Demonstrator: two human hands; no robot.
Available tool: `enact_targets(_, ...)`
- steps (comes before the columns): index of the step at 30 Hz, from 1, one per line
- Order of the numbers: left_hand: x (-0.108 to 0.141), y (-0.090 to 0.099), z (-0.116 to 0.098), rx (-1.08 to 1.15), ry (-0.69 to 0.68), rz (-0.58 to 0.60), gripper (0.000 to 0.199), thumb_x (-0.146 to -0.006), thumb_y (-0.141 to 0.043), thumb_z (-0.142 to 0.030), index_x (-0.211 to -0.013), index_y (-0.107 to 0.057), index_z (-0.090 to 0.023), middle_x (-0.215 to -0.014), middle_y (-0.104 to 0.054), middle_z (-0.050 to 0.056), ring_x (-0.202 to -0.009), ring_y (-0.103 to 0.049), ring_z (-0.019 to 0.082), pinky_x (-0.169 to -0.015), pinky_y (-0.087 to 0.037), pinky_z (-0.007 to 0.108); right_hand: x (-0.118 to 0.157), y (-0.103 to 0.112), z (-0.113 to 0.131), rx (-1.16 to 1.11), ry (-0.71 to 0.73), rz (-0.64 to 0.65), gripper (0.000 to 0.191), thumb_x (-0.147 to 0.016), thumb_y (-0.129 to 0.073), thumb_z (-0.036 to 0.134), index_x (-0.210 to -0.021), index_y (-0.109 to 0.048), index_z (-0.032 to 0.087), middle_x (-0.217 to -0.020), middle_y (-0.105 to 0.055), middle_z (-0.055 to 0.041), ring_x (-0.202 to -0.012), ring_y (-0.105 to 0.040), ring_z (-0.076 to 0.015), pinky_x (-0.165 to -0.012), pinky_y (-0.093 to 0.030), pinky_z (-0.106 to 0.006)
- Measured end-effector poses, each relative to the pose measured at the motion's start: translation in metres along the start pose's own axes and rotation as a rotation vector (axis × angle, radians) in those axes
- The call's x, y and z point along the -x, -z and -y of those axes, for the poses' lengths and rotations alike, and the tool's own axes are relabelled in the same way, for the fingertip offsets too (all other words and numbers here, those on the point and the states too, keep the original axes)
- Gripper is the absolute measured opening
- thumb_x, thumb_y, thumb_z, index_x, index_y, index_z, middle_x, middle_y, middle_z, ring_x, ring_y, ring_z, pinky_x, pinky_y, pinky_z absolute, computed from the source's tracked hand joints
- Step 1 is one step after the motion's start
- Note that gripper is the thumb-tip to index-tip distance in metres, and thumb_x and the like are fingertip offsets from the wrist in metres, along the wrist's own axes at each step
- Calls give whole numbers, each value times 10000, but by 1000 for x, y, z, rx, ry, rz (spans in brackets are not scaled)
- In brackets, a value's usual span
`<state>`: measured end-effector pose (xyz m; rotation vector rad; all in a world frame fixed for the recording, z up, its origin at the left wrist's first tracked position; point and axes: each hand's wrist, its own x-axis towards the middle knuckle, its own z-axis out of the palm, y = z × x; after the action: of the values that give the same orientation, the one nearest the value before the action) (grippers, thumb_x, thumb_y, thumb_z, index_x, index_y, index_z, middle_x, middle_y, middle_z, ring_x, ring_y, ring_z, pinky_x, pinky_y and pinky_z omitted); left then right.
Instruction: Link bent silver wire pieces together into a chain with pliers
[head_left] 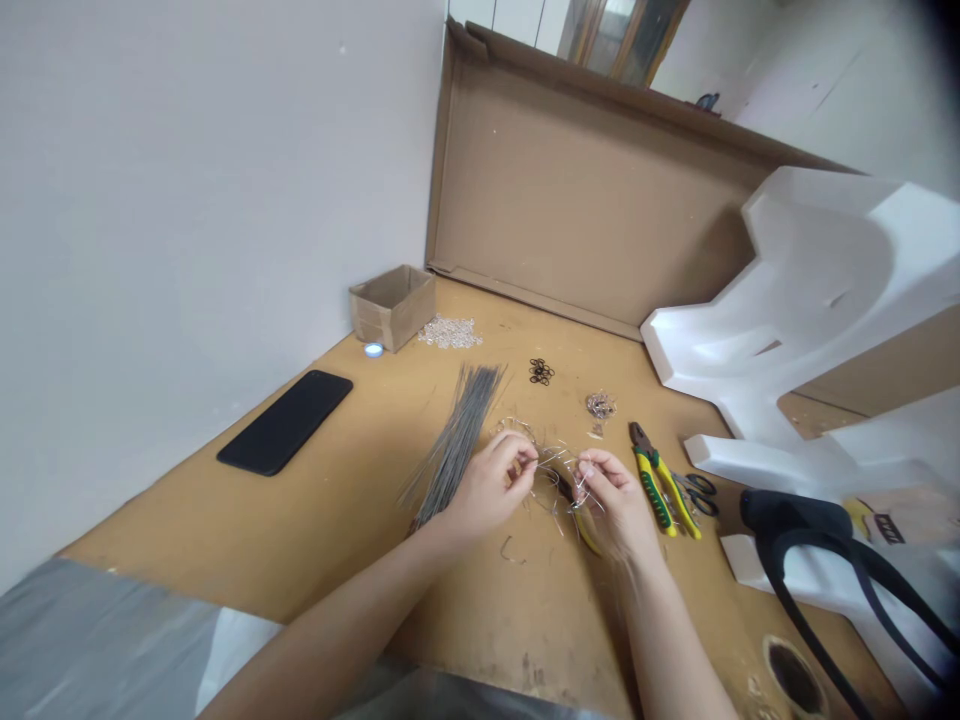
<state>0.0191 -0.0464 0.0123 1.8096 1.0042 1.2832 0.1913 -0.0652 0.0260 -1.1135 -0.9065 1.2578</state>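
Near the middle of the table, my left hand pinches thin bent silvery wire between thumb and fingers. Close by on its right, my right hand also grips pieces of the thin wire, which spread between both hands. A bundle of straight grey wires lies just left of my left hand. Behind the hands, more wire loops rest on the table. Part of a yellow-handled tool shows beneath my right hand. The exact shape of the held wire is too fine to tell.
Pliers and scissors lie right of my right hand. Farther back are black rings, a metal pile, clear beads and a cardboard box. A black phone lies left; white foam stands right.
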Motion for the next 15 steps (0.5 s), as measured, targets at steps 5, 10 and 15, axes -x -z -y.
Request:
enact_targets(5, 1, -1, 3, 139, 177, 90, 123, -805, -508, -268, -855, -575, -177, -746, -582, 10, -663, -535, 109, -608, -421, 207, 0, 4, -3, 129, 82, 12, 154, -663, -704, 324, -766, -671, 215, -627, -576, 12, -525, -503, -110, -493, -379, -232)
enact_targets(10, 0, 1, 1, 90, 130, 243, 309, -827, -473, -264, -1125, -552, -239, -773, -597, -5, -577, -481, 85, -548, -378, 189, 0, 7, -3, 263, 156, 139, 112, -678, -700, 270, -777, -675, 224, -820, -567, 0, -597, -502, -97, -562, -399, -236)
enact_targets(15, 0, 3, -2, 65, 97, 280, 259, -848, -440, -288, -1030, -609, -215, -782, -625, 12, -620, -515, 102, -575, -390, 196, -1, 7, -1, 268, 137, 148, 86, -704, -678, 277, -771, -670, 224, -771, -562, 13, -594, -479, -90, -563, -390, -219)
